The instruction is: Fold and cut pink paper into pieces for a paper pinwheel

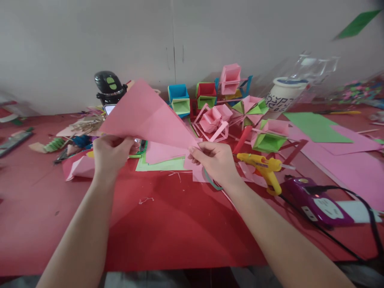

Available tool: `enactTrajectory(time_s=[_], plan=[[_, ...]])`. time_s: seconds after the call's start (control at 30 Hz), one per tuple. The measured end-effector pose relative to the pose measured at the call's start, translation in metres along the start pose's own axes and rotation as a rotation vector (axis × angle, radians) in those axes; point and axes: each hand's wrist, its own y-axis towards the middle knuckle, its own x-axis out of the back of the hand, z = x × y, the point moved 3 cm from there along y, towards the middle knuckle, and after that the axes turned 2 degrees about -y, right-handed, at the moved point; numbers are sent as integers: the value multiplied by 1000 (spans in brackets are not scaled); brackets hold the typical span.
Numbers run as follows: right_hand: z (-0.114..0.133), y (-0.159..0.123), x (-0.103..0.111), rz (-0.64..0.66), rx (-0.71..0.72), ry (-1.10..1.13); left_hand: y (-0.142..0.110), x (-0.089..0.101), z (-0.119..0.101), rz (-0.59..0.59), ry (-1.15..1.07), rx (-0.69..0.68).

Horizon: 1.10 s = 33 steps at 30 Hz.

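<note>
A large pink sheet of paper (147, 116), shaped like a triangle with its peak up, is held above the red table between both hands. My left hand (110, 157) pinches its lower left edge. At the right corner, my right hand (218, 163) grips the paper between thumb and curled fingers. Below and behind it lie more pink paper (165, 152) and a light green sheet (162, 165). A yellow glue gun (264, 166) rests to the right of my right hand.
Folded paper boxes in several colours, such as a blue one (178, 92), stand at the back. A purple power strip (321, 202) with a black cable (370, 216) sits at the right, near pink and green sheets (315, 126). Further back are a white cup (285, 96) and a black object (110, 86).
</note>
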Motion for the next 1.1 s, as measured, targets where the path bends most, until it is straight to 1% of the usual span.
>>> enactTrajectory(time_s=[0.07, 0.13, 0.2, 0.27, 0.3, 0.37, 0.4, 0.43, 0.47, 0.5, 0.57, 0.67, 0.7, 0.73, 0.77, 0.8, 0.9, 0.97, 1.03, 1.1], plan=[[-1, 2, 2, -24, -23, 21, 6, 5, 2, -16, -105, 15], [-4, 4, 3, -50, -61, 90, 12, 10, 6, -38, -198, 22], [-9, 5, 2, -49, -94, 202, 17, 12, 10, 2, -283, 76], [-13, 5, -2, -35, -111, 302, 17, 7, 15, 113, -359, 187], [-14, 5, -4, -27, -120, 339, 14, 1, 16, 196, -384, 256], [-16, 3, -8, -8, -148, 395, 2, -17, 18, 439, -426, 400], [-17, 2, -10, 7, -171, 417, -5, -26, 18, 539, -459, 440], [-17, 1, -11, 31, -195, 434, -13, -36, 18, 608, -505, 462], [-18, 1, -13, 66, -218, 444, -19, -43, 17, 637, -563, 467], [-18, 0, -14, 115, -241, 448, -24, -50, 17, 637, -627, 452], [-17, -3, -16, 253, -295, 427, -30, -58, 19, 598, -697, 398], [-16, -8, -19, 509, -403, 353, -29, -57, 25, 488, -665, 335], [-15, -9, -19, 569, -432, 330, -27, -56, 27, 463, -640, 318], [-14, -9, -19, 594, -447, 318, -26, -55, 28, 453, -616, 304], [-14, -8, -18, 577, -446, 319, -26, -54, 28, 454, -596, 290], [-14, -7, -17, 523, -431, 331, -26, -54, 27, 463, -581, 277], [-17, 0, -11, 298, -323, 386, -35, -57, 21, 503, -573, 257], [-20, 4, -8, 184, -264, 386, -44, -61, 16, 560, -571, 280], [-23, 5, -5, 115, -249, 363, -49, -63, 12, 621, -564, 300], [-25, 6, -3, 93, -259, 346, -46, -60, 11, 608, -552, 281]])
